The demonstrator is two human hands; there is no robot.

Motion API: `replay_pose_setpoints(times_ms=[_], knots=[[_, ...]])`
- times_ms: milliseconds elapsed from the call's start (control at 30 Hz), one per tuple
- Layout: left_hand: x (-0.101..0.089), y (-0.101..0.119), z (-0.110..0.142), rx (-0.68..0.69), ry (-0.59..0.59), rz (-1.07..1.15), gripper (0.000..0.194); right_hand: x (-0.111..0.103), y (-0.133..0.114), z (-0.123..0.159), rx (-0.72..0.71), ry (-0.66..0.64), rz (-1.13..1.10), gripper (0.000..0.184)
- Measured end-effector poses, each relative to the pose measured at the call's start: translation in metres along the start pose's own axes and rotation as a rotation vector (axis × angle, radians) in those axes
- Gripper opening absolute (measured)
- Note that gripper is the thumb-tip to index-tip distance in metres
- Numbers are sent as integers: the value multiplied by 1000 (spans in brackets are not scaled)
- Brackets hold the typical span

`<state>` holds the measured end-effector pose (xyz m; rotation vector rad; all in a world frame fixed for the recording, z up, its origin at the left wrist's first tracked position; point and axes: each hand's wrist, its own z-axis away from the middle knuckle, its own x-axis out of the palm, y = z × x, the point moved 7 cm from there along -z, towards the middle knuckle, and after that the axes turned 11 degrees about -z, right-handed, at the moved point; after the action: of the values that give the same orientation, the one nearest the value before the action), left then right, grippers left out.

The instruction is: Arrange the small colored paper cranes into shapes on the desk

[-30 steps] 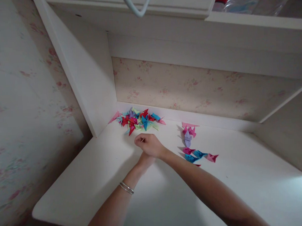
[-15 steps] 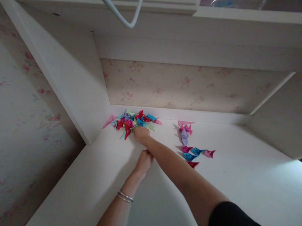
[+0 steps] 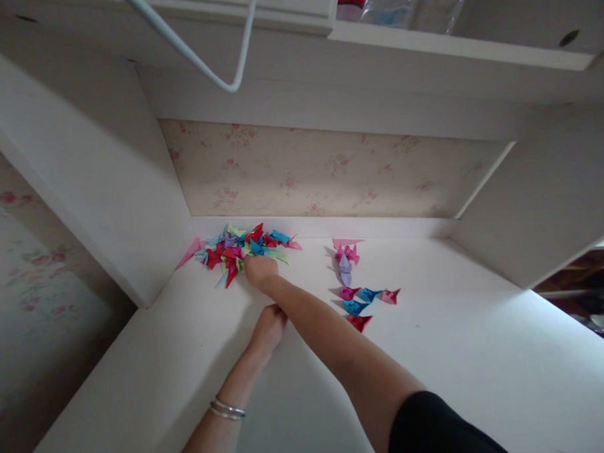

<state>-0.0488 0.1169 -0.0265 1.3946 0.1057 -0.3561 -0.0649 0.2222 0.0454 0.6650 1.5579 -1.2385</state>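
My right hand (image 3: 262, 271) reaches to the near edge of a heap of folded paper pieces (image 3: 256, 245) in red, blue, pink, purple and pale green. Its fingertips are hidden at the heap, so its grip does not show. Nearer to me, my left hand (image 3: 269, 327) is closed in the air or low over the white desk, partly behind my right forearm. Whatever it may hold is out of sight. Two silver bangles (image 3: 227, 409) circle my left wrist. Right of my hands lie a purple folded paper piece (image 3: 344, 270), a red one (image 3: 359, 323) and several others, spaced in short rows.
The white desk (image 3: 438, 367) has a side panel (image 3: 94, 162) at its left and a low ledge at the back. Overhead, a shelf (image 3: 449, 43) carries clear plastic packaging (image 3: 392, 5). A pale bent rod (image 3: 232, 87) hangs down at the top.
My right hand has moved forward from above my left hand to the paper heap. My left hand stays closed below it. The view has swung right.
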Motion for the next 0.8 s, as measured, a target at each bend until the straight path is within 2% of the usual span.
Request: replay_pose_setpoints(times_ms=[100,267,400,500,600,800], knots=[[2,9,2,90,9,-31,23,-9,2,9,-32,31,-1,34],[2,2,4,-8,29,-108,28,-37,12,37,-101,139,-42,35],[3,3,7,-21,-2,-104,36,-72,41,82,-170,222,-96,35],[2,5,8,-34,9,-102,39,-101,81,125,-193,264,-130,35],[1,4,8,-38,38,-114,41,-125,133,168,-183,285,-146,35],[2,8,11,-7,66,-161,41,-154,258,240,-2,385,-156,36]])
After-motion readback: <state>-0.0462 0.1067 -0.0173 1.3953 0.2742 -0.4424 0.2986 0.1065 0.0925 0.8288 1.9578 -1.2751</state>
